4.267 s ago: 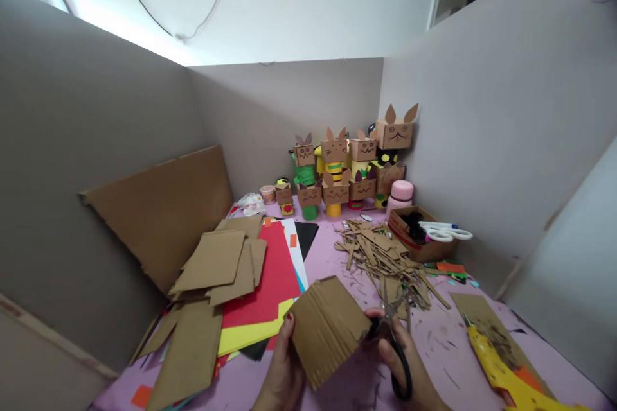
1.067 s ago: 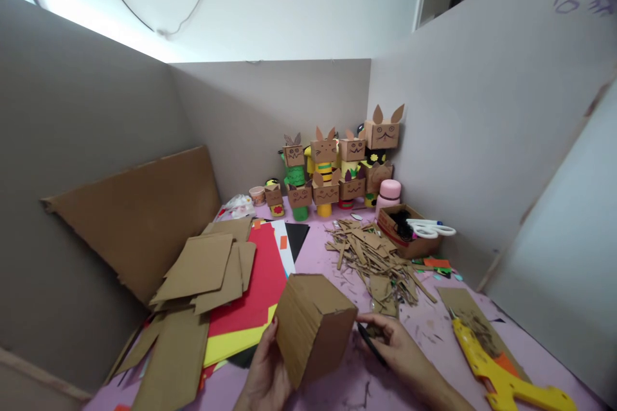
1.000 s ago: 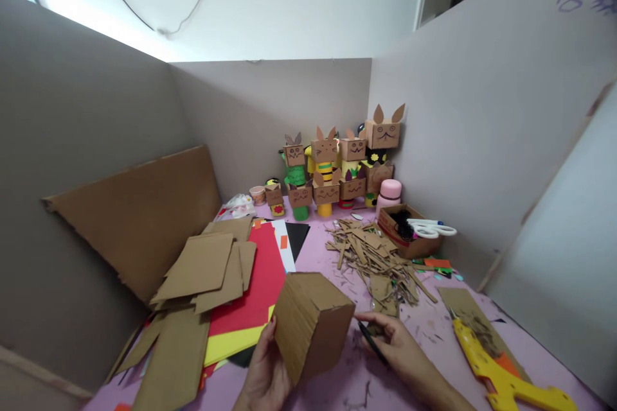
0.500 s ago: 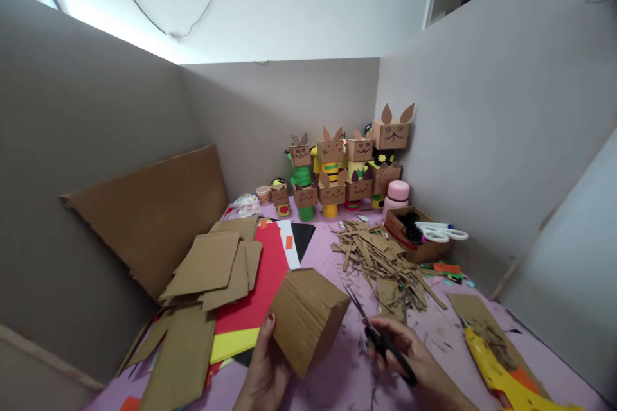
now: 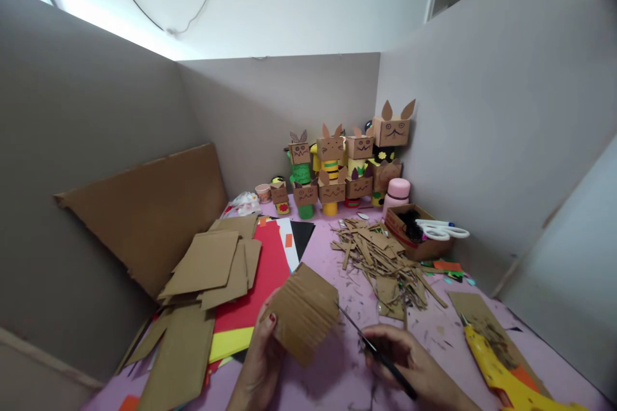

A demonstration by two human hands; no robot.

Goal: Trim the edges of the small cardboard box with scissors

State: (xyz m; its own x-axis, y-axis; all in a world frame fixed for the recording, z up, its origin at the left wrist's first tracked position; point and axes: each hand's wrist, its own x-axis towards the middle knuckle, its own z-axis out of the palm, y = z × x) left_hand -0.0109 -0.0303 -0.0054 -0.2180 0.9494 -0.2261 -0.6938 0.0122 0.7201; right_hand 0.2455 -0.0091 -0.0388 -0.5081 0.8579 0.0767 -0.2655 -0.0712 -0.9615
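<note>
My left hand (image 5: 264, 350) grips a brown cardboard box (image 5: 306, 311) by its left side, thumb on the near face. The box is tilted, and its lower edge is blurred. In my right hand (image 5: 405, 356) is a pair of black-handled scissors (image 5: 369, 341). Their blades look closed together and point up and left. The tip meets the right edge of the box in view; whether it touches I cannot tell. Both hands are above the pink-purple table covering (image 5: 347, 372).
Cardboard sheets (image 5: 207, 260) and red paper (image 5: 267, 263) lie at left. Cardboard scraps (image 5: 380, 257) are piled right of centre, beside a box (image 5: 419, 244) with white scissors (image 5: 441, 230). A yellow glue gun (image 5: 496, 359) lies at right. Cardboard animal figures (image 5: 332, 189) stand at the back.
The cardboard box has turned, so its right side face no longer shows. The scissors' blades have come together, and their tip has moved down and left to the box's edge.
</note>
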